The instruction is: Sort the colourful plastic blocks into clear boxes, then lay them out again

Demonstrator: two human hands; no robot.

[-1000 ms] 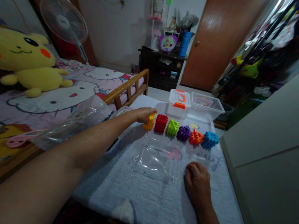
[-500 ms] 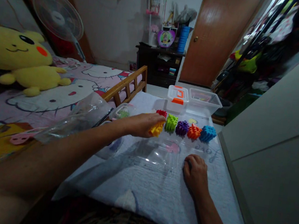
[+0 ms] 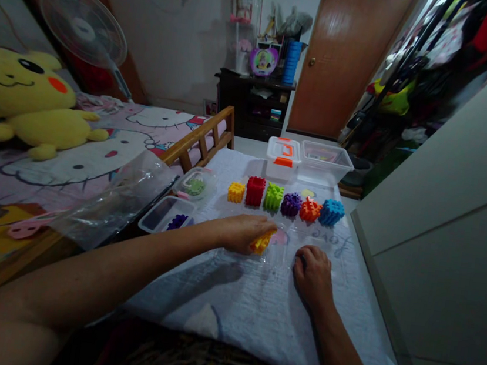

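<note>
My left hand is closed on a yellow toothed block over the clear plastic tray on the cloth. Its fingers partly cover the block. My right hand rests on the cloth at the tray's right, fingers curled together, no object visible in it. Beyond the tray runs a row of toothed blocks: a second yellow block, a taller red block, a green block, a purple block, an orange block and a blue block.
At the left stand a clear tub with green pieces and one with purple pieces. Behind the row are a box with orange clips and an open clear bin. A wooden bed rail borders the table's left.
My left hand has moved from the row toward me, carrying the yellow block over the tray. The row's left end is now uncovered, showing another yellow block. My right hand stays put; the view shifted slightly.
</note>
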